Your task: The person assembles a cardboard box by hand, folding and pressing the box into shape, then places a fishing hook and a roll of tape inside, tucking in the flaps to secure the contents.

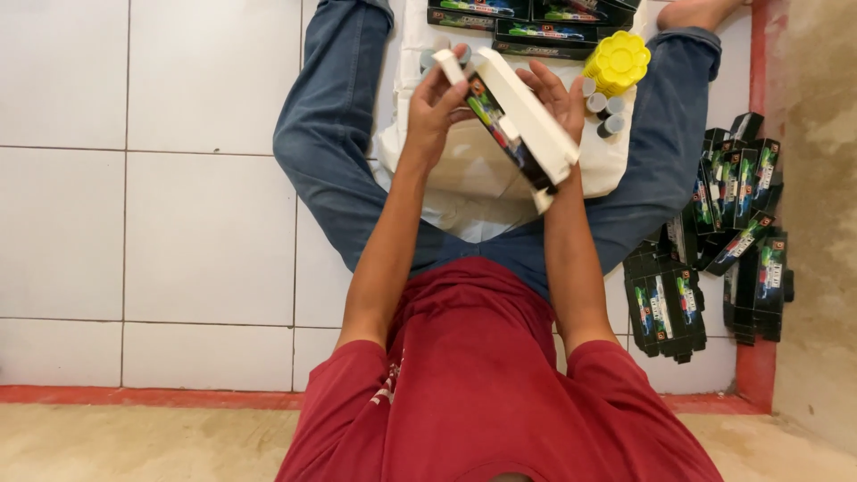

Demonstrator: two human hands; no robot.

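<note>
I sit on a white tiled floor with my legs spread. Both hands hold a long flat cardboard carton, white inside and black with colourful print outside, tilted above my lap. My left hand grips its upper left end, thumb on the flap. My right hand supports it from behind on the right side. Under the carton lies a white cloth or bag between my legs.
A yellow flower-shaped lid or container and several small grey-capped bottles sit by my right knee. Assembled black boxes lie beyond the cloth. A pile of flat black cartons lies on my right by a red-edged wall.
</note>
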